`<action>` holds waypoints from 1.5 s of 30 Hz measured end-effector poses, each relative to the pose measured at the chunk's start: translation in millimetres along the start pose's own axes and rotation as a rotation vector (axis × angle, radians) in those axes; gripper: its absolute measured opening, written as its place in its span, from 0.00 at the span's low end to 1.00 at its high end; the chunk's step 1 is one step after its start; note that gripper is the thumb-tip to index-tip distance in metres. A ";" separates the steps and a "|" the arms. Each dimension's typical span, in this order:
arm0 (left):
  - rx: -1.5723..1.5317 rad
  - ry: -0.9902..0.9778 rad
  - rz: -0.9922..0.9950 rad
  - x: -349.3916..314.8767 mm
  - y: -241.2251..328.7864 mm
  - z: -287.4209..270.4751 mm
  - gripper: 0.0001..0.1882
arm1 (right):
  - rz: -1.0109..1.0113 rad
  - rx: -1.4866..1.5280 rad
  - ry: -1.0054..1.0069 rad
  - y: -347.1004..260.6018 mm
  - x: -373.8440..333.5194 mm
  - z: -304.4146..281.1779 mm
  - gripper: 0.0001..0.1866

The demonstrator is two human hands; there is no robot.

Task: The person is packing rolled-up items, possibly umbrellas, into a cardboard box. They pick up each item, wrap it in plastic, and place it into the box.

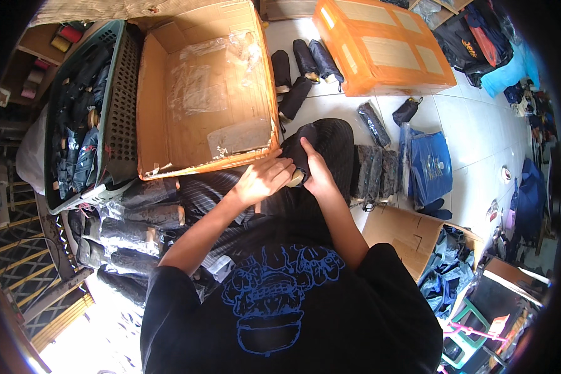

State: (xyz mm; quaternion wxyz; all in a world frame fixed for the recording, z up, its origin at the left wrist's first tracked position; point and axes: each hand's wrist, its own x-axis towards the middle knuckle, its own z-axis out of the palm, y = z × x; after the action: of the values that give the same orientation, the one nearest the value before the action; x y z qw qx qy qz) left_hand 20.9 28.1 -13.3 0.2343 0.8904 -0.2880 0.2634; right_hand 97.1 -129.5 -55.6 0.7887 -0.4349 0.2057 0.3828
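1. Two hands meet over the person's lap, both on one folded black umbrella [297, 163] with a tan wooden handle end.
2. Left hand [265, 179]: fingers curled closed round the umbrella's handle end, gripping it, knuckles up.
3. Right hand [318, 171]: fingers wrapped closed on the umbrella's black fabric body, thumb side toward the box.
4. Umbrella sits above the knees, just beside the near corner of an open cardboard box [168, 93], tip pointing up and left in the head view.
5. Cardboard box is tilted open toward the person, with clear plastic sheet [196, 84] inside; cannot tell whether it touches the umbrella.
6. Left of the box: green plastic basket [121, 93] full of dark folded umbrellas.
7. Below the basket, by the left forearm: pile of bagged umbrellas [137, 224] in clear sleeves, wooden ends showing.
8. On the white tile floor [474, 124] beyond the box: four loose black folded umbrellas [302, 68], near each other.
9. Orange wrapped package [383, 43] lies further back, just beside those.
10. Right of the knee: blue plastic bag [431, 167], with dark bundles [374, 171] between it and the knee.
11. Lower right: smaller cardboard box [405, 230] holding blue-grey cloth [442, 268].
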 end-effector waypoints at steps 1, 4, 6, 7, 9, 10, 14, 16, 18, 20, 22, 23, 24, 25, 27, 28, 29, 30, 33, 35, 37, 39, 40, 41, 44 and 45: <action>-0.001 0.009 0.022 2.1 -0.4 -1.6 0.12 | 0.028 0.032 -0.022 2.1 4.0 -3.6 0.17; -0.141 0.027 -0.053 5.1 3.3 -1.0 0.11 | 0.102 0.172 -0.155 11.4 13.0 -10.5 0.16; -0.205 -0.074 -0.100 8.4 3.0 -6.0 0.09 | 0.094 0.179 -0.111 14.4 16.4 -11.2 0.15; -0.235 -0.126 -0.128 9.3 3.1 -9.4 0.08 | 0.094 0.183 -0.090 14.6 15.1 -7.5 0.15; -0.164 -0.147 -0.047 15.3 0.3 -15.4 0.07 | 0.035 0.088 -0.003 11.7 7.4 -2.6 0.15; -0.132 -0.155 -0.005 17.7 -1.0 -16.3 0.07 | 0.003 0.040 0.043 9.4 2.8 -0.3 0.15; -0.133 -0.111 0.008 11.6 -5.9 -10.0 0.08 | 0.008 0.062 0.089 13.9 11.4 -3.3 0.17; -0.204 -0.041 -0.053 6.2 -2.5 -3.6 0.08 | 0.037 0.074 -0.077 13.7 12.7 -9.0 0.24; -0.299 -0.073 -0.192 2.9 1.2 -4.3 0.09 | 0.032 0.023 -0.075 11.8 13.0 -10.7 0.32; -0.341 -0.130 -0.224 0.2 0.1 -7.6 0.09 | 0.003 -0.075 0.039 9.5 5.7 -1.4 0.39; -0.331 -0.207 -0.142 0.9 -3.9 -12.4 0.09 | -0.057 -0.220 0.268 7.0 -8.7 16.6 0.43; -0.313 -0.240 -0.126 4.3 -4.6 -15.0 0.09 | -0.069 -0.205 0.264 9.7 -4.4 12.1 0.43; -0.294 -0.272 -0.110 8.8 -5.0 -18.7 0.09 | -0.082 -0.189 0.260 15.3 3.6 3.2 0.42; -0.273 -0.302 -0.100 11.1 -5.4 -21.0 0.09 | -0.090 -0.178 0.253 13.2 1.4 8.3 0.41; -0.247 -0.299 -0.085 8.5 -9.3 -19.2 0.10 | -0.103 -0.208 0.257 7.5 -9.4 17.8 0.43; -0.238 -0.298 -0.074 7.7 -10.4 -18.2 0.10 | -0.112 -0.221 0.263 3.2 -16.5 24.0 0.43; -0.214 -0.266 -0.060 7.4 -10.5 -18.0 0.10 | -0.101 -0.203 0.235 5.4 -11.6 18.2 0.41; -0.189 -0.235 -0.046 7.1 -10.4 -18.0 0.10 | -0.091 -0.186 0.207 9.8 -1.8 7.3 0.39; -0.252 -0.142 -0.104 0.3 -9.8 -8.1 0.10 | -0.032 0.029 0.101 13.3 4.9 -0.9 0.29; -0.327 -0.063 -0.234 -6.1 -6.1 0.4 0.10 | 0.011 0.157 0.037 10.0 3.5 0.0 0.22; -0.390 0.029 -0.421 -11.1 3.8 5.9 0.11 | 0.049 0.219 -0.009 4.2 -3.7 -0.9 0.15; -0.336 0.107 -0.391 -8.3 9.2 11.8 0.09 | -0.065 0.197 -0.124 4.9 -11.3 -1.8 0.13; -0.322 0.090 -0.365 -5.3 12.9 10.9 0.09 | -0.135 0.135 -0.136 6.2 -17.1 -2.7 0.13; -0.308 0.074 -0.338 -2.8 15.4 9.4 0.09 | -0.129 0.160 -0.158 10.4 -9.7 -13.3 0.13; -0.216 -0.036 -0.253 0.1 14.4 1.0 0.12 | -0.117 0.088 0.070 13.3 0.4 -22.7 0.23; -0.191 -0.069 -0.232 0.0 14.4 -0.5 0.13 | -0.114 0.038 0.193 13.1 0.4 -21.7 0.27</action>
State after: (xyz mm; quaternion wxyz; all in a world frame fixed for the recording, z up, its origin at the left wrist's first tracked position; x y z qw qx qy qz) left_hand 11.5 17.9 -9.0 0.3366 0.8999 -0.2147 0.1754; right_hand 87.4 -143.3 -74.5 0.7937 -0.4659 0.2628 0.2895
